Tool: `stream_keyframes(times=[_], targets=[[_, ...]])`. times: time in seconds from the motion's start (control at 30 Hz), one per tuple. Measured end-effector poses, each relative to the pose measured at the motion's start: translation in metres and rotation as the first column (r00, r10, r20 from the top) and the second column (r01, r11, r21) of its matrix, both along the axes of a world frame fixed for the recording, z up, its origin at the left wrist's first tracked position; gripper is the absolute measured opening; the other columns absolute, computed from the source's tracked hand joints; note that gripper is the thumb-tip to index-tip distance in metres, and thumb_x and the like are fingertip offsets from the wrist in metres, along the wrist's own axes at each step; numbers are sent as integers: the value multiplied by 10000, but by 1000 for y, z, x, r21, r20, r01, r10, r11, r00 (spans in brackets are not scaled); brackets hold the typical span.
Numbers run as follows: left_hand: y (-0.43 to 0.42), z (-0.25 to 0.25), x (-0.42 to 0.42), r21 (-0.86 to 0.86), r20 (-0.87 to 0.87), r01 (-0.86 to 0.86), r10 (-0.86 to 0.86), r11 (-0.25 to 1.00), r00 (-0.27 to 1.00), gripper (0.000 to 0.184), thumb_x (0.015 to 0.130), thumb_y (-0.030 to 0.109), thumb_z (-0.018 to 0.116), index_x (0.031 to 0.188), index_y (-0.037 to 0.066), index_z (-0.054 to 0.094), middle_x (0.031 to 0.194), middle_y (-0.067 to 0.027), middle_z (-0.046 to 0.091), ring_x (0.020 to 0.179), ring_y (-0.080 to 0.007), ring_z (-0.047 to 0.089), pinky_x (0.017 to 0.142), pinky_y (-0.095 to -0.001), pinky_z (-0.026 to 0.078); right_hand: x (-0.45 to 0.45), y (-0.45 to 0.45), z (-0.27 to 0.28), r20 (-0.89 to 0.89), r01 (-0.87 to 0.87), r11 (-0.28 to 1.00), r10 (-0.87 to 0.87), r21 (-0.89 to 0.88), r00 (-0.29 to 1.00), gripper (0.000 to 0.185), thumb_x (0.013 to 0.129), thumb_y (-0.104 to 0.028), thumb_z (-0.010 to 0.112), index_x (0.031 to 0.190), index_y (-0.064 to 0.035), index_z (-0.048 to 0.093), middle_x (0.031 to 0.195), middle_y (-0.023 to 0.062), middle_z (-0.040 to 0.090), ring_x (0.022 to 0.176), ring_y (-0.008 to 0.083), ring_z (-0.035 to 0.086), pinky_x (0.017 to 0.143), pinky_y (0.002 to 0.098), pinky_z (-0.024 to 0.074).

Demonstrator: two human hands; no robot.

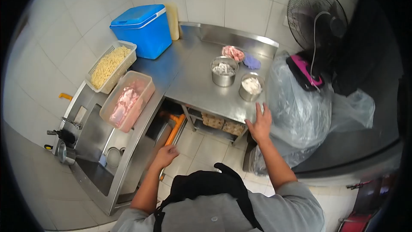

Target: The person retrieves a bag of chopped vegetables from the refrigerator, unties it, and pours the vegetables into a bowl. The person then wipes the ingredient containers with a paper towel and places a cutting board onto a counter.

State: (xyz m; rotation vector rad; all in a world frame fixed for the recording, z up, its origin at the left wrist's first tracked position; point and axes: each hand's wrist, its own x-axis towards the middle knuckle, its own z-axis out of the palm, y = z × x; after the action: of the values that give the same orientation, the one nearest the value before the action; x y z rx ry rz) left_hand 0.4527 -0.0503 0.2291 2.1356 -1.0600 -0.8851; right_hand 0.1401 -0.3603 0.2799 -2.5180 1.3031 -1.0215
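My right hand (261,124) is open, fingers spread, at the front right edge of the steel table (195,88), holding nothing. Just beyond its fingertips stands a round metal pot (249,96) with white contents. Behind that are a second metal pot (223,79) with whitish powder and some metal inside, a bowl of pinkish raw meat (233,53), and a crumpled purple item (252,62). My left hand (165,156) hangs in the air, empty, with loosely bent fingers, in front of the gap between sink counter and table. An orange handle (174,131) lies just beyond it.
On the left, a plastic tub (146,92) of raw meat and a basket (131,48) of noodles stand by the sink (92,133). A blue cooler (152,38) sits in the corner. Plastic bags (296,103), a pink-and-black iron-like item (305,72) and a fan (315,17) crowd the right.
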Motion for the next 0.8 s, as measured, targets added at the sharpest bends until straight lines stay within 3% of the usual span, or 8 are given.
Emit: stream_keyframes(times=[0.07, 0.13, 0.17, 0.2, 0.37, 0.67, 0.73, 0.8], targets=[[22, -3, 22, 8, -156, -184, 183, 983, 971, 372, 806, 167, 715, 1109, -29, 626, 920, -60, 666, 838, -151, 625, 754, -292, 499, 64, -38, 10, 31, 28, 999, -27, -24, 999, 949, 662, -342, 817, 1451, -113, 342, 1437, 302, 306, 1294, 479, 328, 1051, 579, 291], [31, 11, 26, -16, -389, -407, 369, 913, 844, 316, 819, 109, 694, 1096, -28, 630, 918, -30, 655, 824, -119, 608, 732, -278, 491, 121, -68, -3, 0, 247, 963, -249, 103, 969, 1137, 582, -524, 829, 1494, -149, 263, 1498, 324, 175, 1369, 508, 198, 1059, 670, 195], [38, 6, 32, -8, -399, -408, 371, 913, 838, 316, 819, 109, 694, 1096, -28, 630, 918, -30, 655, 824, -119, 608, 732, -278, 491, 146, -81, -16, -42, 282, 949, -279, 140, 959, 1199, 540, -649, 796, 1501, -170, 261, 1525, 323, 97, 1406, 506, 97, 1042, 729, 119], [41, -3, 42, -12, -447, -420, 371, 908, 814, 315, 827, 98, 687, 1106, -34, 622, 948, -40, 658, 853, -131, 615, 760, -283, 496, 166, -88, -19, -61, 294, 946, -289, 137, 956, 1199, 540, -649, 796, 1501, -170, 261, 1525, 323, 97, 1406, 506, 97, 1042, 729, 119], [1, -4, 102, -51, -547, -431, 336, 901, 767, 383, 831, 90, 696, 1174, -40, 587, 1114, -109, 645, 1031, -189, 622, 918, -315, 490, 232, -142, -28, -70, 375, 919, -369, 118, 927, 1154, 534, -701, 766, 1478, -202, 328, 1534, 302, 88, 1404, 507, 89, 1015, 760, 107], [-161, 41, 252, -234, -647, -149, -40, 961, 762, 527, 818, 102, 715, 1293, -11, 514, 1200, -139, 615, 1112, -211, 595, 935, -344, 493, 318, -248, -18, -224, 397, 907, -360, 145, 906, 1165, 514, -677, 800, 1468, -190, 344, 1539, 285, 97, 1394, 530, 72, 1043, 722, 170], [-188, 70, 283, -292, -410, 70, -191, 954, 892, 535, 829, 174, 711, 1299, 4, 517, 1224, -146, 609, 1125, -233, 595, 951, -366, 477, 333, -260, -10, -250, 366, 907, -313, 207, 916, 1193, 510, -669, 810, 1478, -180, 314, 1538, 287, 97, 1389, 530, 97, 1049, 707, 170], [-212, 119, 324, -261, 151, 279, -246, 924, 957, 515, 823, 206, 697, 1282, 32, 540, 1233, -153, 603, 1116, -291, 597, 972, -382, 456, 343, -272, -13, -239, 423, 897, -386, 129, 891, 1209, 521, -639, 823, 1497, -198, 262, 1530, 291, 143, 1375, 545, 145, 1033, 684, 212]])
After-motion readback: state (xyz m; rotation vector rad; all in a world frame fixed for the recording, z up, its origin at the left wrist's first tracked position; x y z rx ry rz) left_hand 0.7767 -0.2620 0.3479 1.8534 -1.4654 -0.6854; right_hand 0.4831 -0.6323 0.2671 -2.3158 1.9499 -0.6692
